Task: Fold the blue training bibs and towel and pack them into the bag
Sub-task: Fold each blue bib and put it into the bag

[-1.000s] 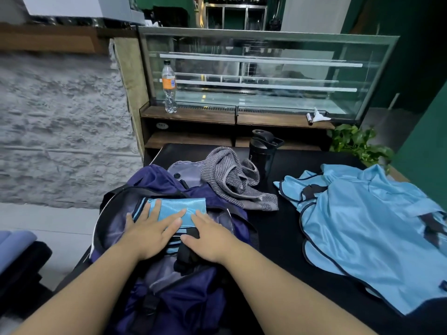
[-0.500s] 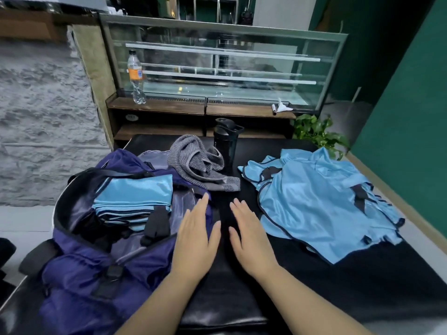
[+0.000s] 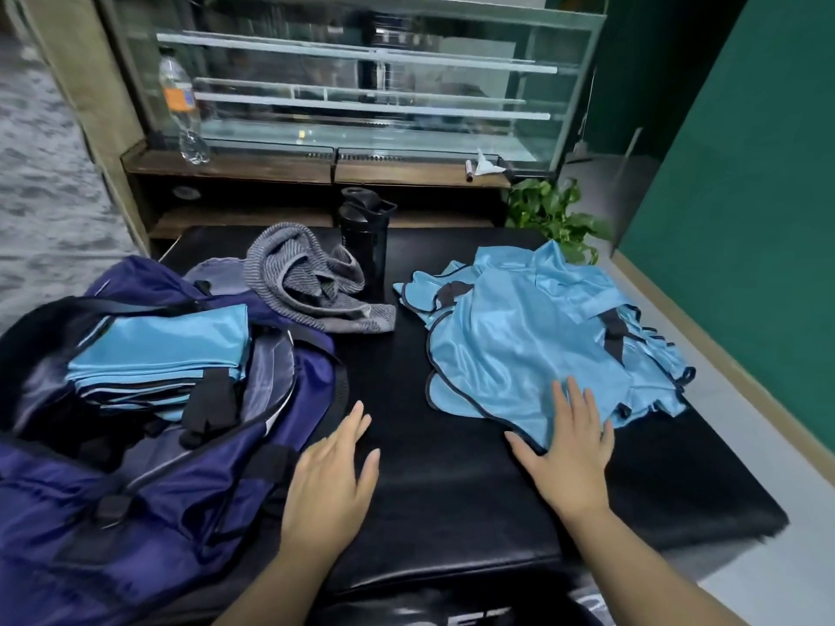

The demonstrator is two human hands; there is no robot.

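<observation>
A navy bag point(image 3: 189, 481) lies open on the left of the black table, with a stack of folded blue bibs point(image 3: 162, 350) inside it. A heap of unfolded blue bibs point(image 3: 519, 336) with dark trim lies on the right. A crumpled grey striped towel point(image 3: 307, 282) sits at the back between them. My right hand point(image 3: 569, 449) lies flat with straight fingers on the near edge of the loose bibs. My left hand point(image 3: 332, 476) hovers open over the table beside the bag, holding nothing.
A black shaker bottle point(image 3: 366, 237) stands behind the towel. Beyond the black table point(image 3: 433, 490) is a wooden shelf with a glass display case point(image 3: 361, 88) and a plastic water bottle point(image 3: 183, 110). A green plant point(image 3: 555, 214) sits at the back right, by a green wall.
Both hands left the folded bibs in the bag and moved right. The right hand has now reached the loose bib heap; the view turned rightwards too.
</observation>
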